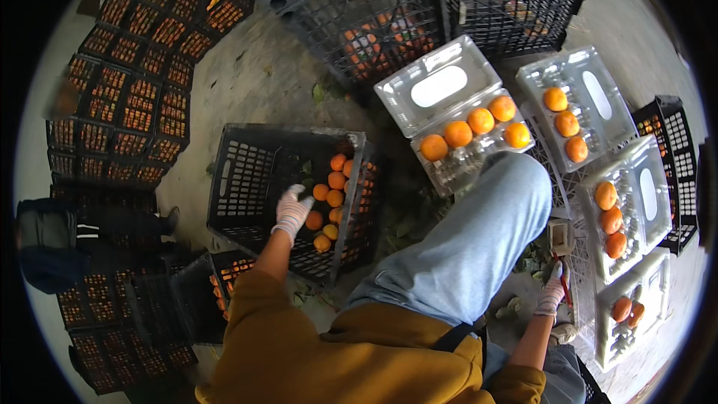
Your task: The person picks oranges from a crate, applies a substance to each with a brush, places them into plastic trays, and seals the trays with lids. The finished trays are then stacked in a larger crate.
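My left hand (292, 210), in a striped knit glove, reaches into a black plastic crate (241, 188) that seems tilted. Its fingers are apart, just left of several orange citrus fruits (335, 180) lying along the crate's right side. No fruit shows in that hand. On the far side of my knee, my gloved right hand (551, 292) grips a red-handled hand tool (567, 290); its working end is hard to make out. Right of my knee lies an open clear plastic clamshell box (398, 104) with several oranges (458, 133) set in its moulded tray.
Three more open clamshells (617, 109) with fruit run down the right over a plastic lattice. Black crates (516, 17) stand at the top. Stacked crates of fruit (140, 101) line the left, with a person (118, 224) beside them. Leaves (318, 93) litter the concrete floor.
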`<state>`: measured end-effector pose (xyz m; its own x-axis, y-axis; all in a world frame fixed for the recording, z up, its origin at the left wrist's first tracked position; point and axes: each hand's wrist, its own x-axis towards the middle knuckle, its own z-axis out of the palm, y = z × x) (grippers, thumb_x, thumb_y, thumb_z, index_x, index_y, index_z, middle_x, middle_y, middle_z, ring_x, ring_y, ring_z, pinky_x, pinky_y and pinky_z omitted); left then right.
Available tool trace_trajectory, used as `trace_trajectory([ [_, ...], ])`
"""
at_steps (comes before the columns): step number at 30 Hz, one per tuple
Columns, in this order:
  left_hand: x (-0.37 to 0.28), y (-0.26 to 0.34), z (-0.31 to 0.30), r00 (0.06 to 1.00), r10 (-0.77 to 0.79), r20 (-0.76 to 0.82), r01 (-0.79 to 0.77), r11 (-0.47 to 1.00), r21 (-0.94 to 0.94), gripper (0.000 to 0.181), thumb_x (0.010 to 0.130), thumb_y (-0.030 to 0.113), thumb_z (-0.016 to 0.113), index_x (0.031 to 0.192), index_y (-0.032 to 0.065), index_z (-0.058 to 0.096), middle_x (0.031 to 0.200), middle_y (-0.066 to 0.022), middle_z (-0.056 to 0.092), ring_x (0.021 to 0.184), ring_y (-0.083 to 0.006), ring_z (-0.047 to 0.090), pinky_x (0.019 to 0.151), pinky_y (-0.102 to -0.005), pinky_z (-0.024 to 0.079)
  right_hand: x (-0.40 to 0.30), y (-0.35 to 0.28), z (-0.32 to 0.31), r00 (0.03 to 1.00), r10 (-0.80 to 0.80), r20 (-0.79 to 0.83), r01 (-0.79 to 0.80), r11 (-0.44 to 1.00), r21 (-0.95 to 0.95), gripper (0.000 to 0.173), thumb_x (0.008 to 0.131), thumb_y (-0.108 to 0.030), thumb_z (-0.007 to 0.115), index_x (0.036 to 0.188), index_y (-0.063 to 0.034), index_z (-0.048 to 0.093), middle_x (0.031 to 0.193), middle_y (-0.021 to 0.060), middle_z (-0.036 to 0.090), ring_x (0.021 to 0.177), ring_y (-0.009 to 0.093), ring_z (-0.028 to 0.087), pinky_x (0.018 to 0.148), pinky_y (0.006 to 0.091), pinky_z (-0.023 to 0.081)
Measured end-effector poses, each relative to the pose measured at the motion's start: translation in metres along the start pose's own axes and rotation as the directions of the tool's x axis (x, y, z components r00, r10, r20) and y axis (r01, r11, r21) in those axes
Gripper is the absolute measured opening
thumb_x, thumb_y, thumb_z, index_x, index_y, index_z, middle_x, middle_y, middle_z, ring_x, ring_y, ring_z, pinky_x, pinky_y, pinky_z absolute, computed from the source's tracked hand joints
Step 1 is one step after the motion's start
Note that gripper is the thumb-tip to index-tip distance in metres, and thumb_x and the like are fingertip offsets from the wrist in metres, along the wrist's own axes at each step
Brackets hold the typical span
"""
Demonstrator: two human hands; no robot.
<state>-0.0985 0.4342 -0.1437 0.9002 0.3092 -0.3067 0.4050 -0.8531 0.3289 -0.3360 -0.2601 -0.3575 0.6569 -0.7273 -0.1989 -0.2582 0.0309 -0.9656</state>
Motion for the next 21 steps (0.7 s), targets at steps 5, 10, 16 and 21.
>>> trace_trajectory([
  [5,-0.013,0.013,0.04,0.889,-0.259,0.377,0.276,0.961,0.009,0.055,0.077,0.032,0.062,0.12,0.0012,0.046,0.12,-0.0155,0.05,0.11,-0.0284,0.048,0.09,-0.0346,0.039,-0.015,-0.067,-0.012,0.566,-0.586,0.579,0.531,-0.277,-0.801,0.049,0.089,-0.007,0.034,0.134,-0.0036,0.016,0.081,0.002,0.053,0.07,0.013,0.051,0.061,0.0265,0.042],
  [10,-0.003,0.015,0.078,0.79,-0.211,0.575,0.355,0.923,-0.148,0.055,0.081,0.027,0.056,0.128,0.0071,0.038,0.126,-0.0136,0.044,0.109,-0.0262,0.047,0.088,-0.0361,0.04,-0.083,-0.164,0.012,0.693,-0.265,0.67,-0.484,-0.86,0.161,0.054,0.087,-0.008,0.035,0.137,-0.0064,0.014,0.044,-0.0095,0.036,0.035,0.001,0.034,0.032,0.02,0.029],
  [16,-0.022,0.041,0.064,0.83,-0.096,0.549,0.178,0.979,-0.098,0.058,0.078,0.021,0.061,0.129,0.008,0.037,0.116,-0.0153,0.049,0.097,-0.0244,0.052,0.078,-0.0354,0.047,-0.126,-0.199,0.02,0.739,-0.279,0.614,-0.571,-0.743,0.349,0.068,0.073,0.006,0.03,0.138,-0.0055,0.011,0.046,-0.0107,0.031,0.037,-0.001,0.033,0.033,0.0177,0.027],
  [21,-0.034,0.022,0.046,0.841,-0.19,0.506,0.51,-0.032,-0.86,0.035,0.076,0.031,0.059,0.102,0.008,0.053,0.092,-0.0074,0.057,0.085,-0.0243,0.054,0.071,-0.0363,0.046,-0.125,-0.183,0.008,0.75,-0.329,0.574,-0.57,-0.762,0.307,0.073,0.07,0.01,0.03,0.138,-0.0047,0.007,0.049,-0.0099,0.035,0.037,0.0,0.032,0.033,0.0182,0.027],
])
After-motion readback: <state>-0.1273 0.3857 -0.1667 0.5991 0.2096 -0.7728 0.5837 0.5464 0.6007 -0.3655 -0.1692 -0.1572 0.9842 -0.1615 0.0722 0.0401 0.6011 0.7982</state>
